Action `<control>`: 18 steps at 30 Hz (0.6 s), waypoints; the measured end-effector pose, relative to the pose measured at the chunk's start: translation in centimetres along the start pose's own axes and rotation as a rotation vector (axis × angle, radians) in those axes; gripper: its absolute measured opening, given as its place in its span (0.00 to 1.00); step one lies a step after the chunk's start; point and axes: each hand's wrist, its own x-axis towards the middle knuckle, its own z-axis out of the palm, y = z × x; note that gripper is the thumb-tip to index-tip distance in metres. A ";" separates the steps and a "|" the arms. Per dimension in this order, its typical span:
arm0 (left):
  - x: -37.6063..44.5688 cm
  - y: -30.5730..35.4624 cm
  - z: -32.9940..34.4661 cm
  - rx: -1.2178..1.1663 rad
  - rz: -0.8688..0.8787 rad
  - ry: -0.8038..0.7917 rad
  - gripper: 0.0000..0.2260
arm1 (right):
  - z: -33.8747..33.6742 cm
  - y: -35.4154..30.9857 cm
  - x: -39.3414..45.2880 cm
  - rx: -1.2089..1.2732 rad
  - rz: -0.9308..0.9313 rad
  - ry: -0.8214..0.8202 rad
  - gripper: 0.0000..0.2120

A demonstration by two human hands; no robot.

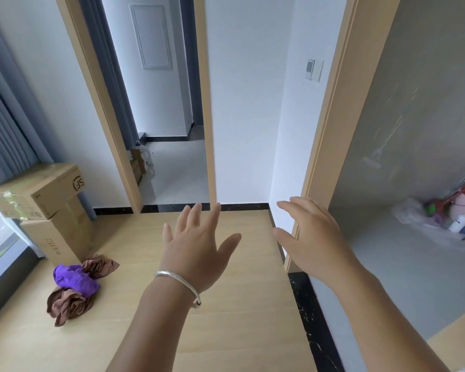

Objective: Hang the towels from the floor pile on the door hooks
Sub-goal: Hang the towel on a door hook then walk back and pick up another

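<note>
Both hands, left hand (196, 245) and right hand (310, 242), are held out released and empty, while the towel pile (77, 287) is seen on the floor left of the left hand, the nearer one.

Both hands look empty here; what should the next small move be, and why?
Probably turn left and reach down to the towel pile. The left hand and right hand are open and hold nothing, and the purple and brown towels lie crumpled on the floor by the cardboard boxes.
</note>
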 end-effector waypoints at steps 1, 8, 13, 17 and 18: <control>1.6 0.6 0.4 0.010 -0.003 -0.001 0.32 | 0.0 1.2 1.4 0.005 0.001 -0.010 0.25; 12.0 5.0 2.4 0.069 -0.026 0.024 0.33 | -0.1 9.4 10.8 0.068 0.020 -0.055 0.25; 17.6 7.2 4.0 0.084 -0.047 0.014 0.33 | 0.5 13.5 15.7 0.089 -0.004 -0.067 0.25; 21.3 7.7 5.0 0.087 -0.052 -0.004 0.33 | 1.3 15.5 19.0 0.107 -0.003 -0.076 0.24; 22.4 7.7 5.3 0.084 -0.054 -0.005 0.33 | 1.6 15.9 19.8 0.102 -0.005 -0.082 0.24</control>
